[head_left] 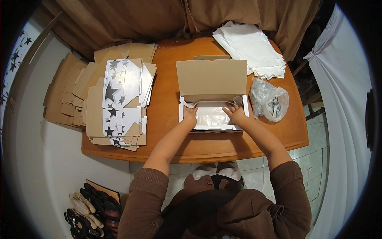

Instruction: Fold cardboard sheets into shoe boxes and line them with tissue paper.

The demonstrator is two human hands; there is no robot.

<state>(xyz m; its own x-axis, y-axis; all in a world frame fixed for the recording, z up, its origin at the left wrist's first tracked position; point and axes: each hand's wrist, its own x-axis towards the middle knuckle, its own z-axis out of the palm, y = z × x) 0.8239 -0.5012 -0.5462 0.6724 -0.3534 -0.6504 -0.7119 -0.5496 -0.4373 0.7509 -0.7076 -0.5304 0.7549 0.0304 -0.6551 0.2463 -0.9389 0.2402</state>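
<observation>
touching paper inside open box

Matt cardboard box, faintly shiny lining, glossy wooden table, crinkled translucent plastic bag, matt paper sheets

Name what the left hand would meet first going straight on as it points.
Probably the paper at the back of the box, ahead of the left hand; depth is unclear, they may already touch.

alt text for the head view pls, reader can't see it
A person's left hand and right hand reach inside an open box on a wooden table. Flat cardboard pieces, some star-printed, are piled at left; white sheets and a clear plastic bag lie at right.
</observation>
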